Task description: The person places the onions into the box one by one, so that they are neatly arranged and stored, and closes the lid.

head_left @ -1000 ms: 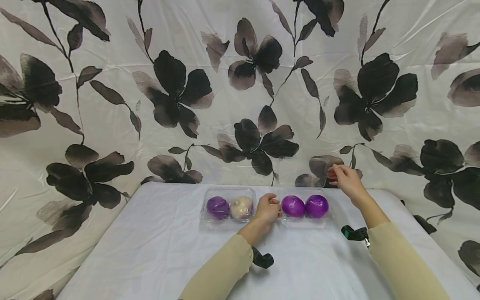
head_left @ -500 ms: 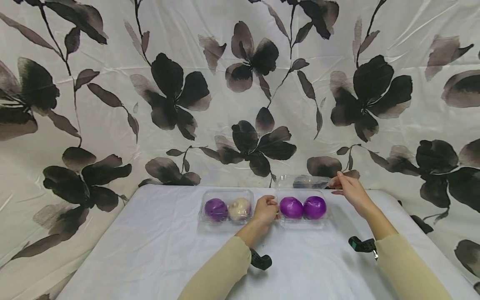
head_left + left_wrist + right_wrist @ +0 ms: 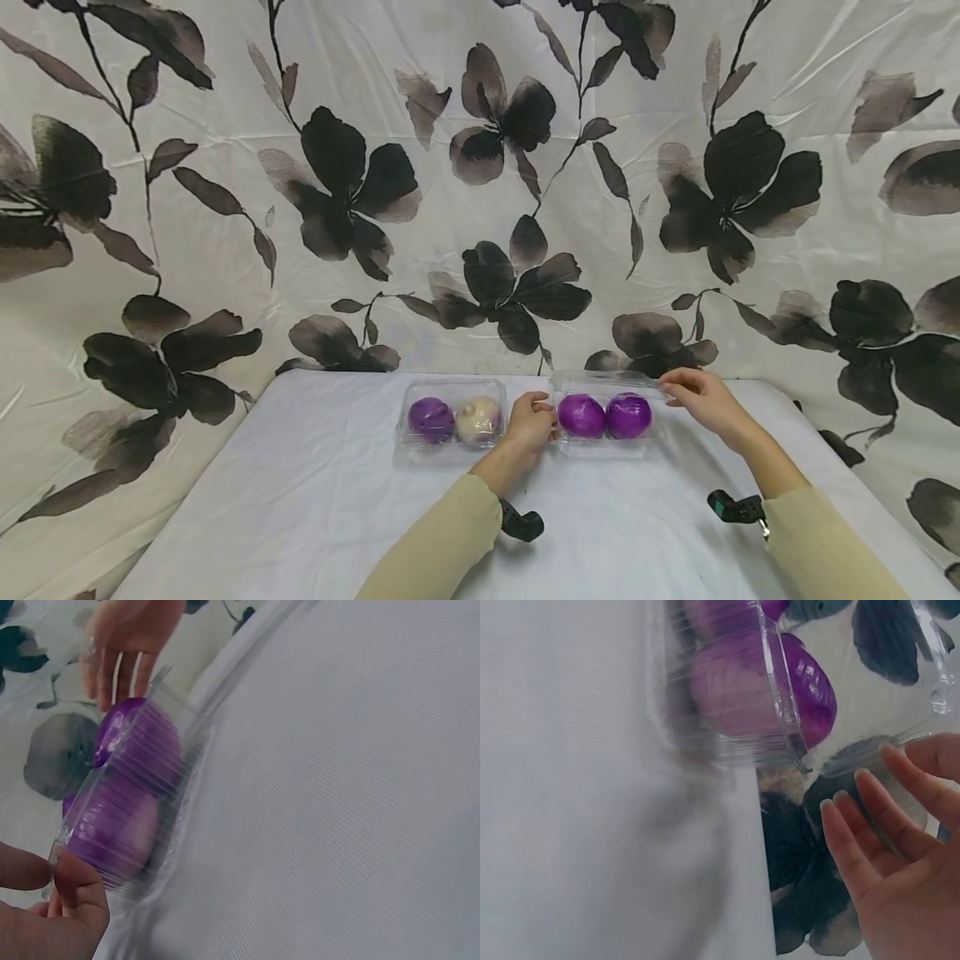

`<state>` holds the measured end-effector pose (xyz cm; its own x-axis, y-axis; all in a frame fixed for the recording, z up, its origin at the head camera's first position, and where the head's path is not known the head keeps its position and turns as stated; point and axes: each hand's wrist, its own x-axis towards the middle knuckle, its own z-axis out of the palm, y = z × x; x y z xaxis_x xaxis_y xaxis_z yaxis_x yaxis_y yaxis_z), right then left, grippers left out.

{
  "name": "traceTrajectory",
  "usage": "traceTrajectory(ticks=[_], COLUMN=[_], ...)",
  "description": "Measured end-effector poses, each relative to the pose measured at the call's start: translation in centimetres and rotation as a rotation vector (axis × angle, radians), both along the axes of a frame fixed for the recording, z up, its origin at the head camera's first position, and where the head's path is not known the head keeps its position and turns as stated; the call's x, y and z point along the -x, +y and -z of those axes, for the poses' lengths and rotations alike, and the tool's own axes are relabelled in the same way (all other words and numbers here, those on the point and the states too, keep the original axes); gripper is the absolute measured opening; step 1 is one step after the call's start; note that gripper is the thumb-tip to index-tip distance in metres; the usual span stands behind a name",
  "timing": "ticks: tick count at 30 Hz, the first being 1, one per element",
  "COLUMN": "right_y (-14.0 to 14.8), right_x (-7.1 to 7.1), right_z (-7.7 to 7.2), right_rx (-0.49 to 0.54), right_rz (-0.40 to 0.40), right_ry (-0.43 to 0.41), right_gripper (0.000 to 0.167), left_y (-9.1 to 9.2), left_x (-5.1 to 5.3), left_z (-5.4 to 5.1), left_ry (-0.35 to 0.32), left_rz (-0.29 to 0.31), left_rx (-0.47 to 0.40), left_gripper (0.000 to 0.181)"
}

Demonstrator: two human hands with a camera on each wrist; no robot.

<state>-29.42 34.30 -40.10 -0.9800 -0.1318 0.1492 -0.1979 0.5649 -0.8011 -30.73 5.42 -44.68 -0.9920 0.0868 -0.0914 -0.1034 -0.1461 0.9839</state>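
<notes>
A clear plastic clamshell box (image 3: 607,448) stands at the back of the table, right of the middle, with two shiny purple onions (image 3: 581,416) side by side in its base. Its hinged lid (image 3: 939,701) slants above the onions, raised off the base. With thumb and forefinger, my right hand (image 3: 701,400) pinches the lid's right edge; its other fingers are spread in the right wrist view. My left hand (image 3: 531,425) pinches the left rim of the base between thumb and finger, as the left wrist view shows.
Left of my left hand sits a second clear box (image 3: 411,446), holding a purple onion (image 3: 431,419) and a cream-coloured one (image 3: 477,418). A white cloth covers the table (image 3: 315,500). Behind its far edge hangs a flower-print curtain (image 3: 420,267).
My right hand has brought the lid down and forward, from near upright to low over the onions. The left hand has kept its place at the base's left rim.
</notes>
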Motion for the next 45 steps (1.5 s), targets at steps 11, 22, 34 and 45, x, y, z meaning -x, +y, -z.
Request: traceTrajectory(ticks=[11, 22, 34, 45], right_y=[0.4, -0.1, -0.3, -0.3], right_x=[-0.6, -0.8, -0.9, -1.1], right_z=[1.0, 2.1, 1.8, 2.1], right_rx=[0.019, 0.086, 0.058, 0.049], right_rz=[-0.065, -0.08, -0.081, -0.081], right_ry=[-0.044, -0.054, -0.037, -0.07], right_gripper=[0.033, 0.034, 0.037, 0.038], left_y=[0.2, -0.2, -1.8, -1.9], left_x=[-0.3, -2.3, -3.9, -3.9], left_z=[0.2, -0.4, -1.0, -0.5], left_ry=[-0.005, -0.104, -0.047, -0.03], left_rz=[-0.006, 0.0, 0.15, 0.174], left_rx=[-0.011, 0.096, 0.211, 0.204], left_gripper=[0.041, 0.044, 0.04, 0.039])
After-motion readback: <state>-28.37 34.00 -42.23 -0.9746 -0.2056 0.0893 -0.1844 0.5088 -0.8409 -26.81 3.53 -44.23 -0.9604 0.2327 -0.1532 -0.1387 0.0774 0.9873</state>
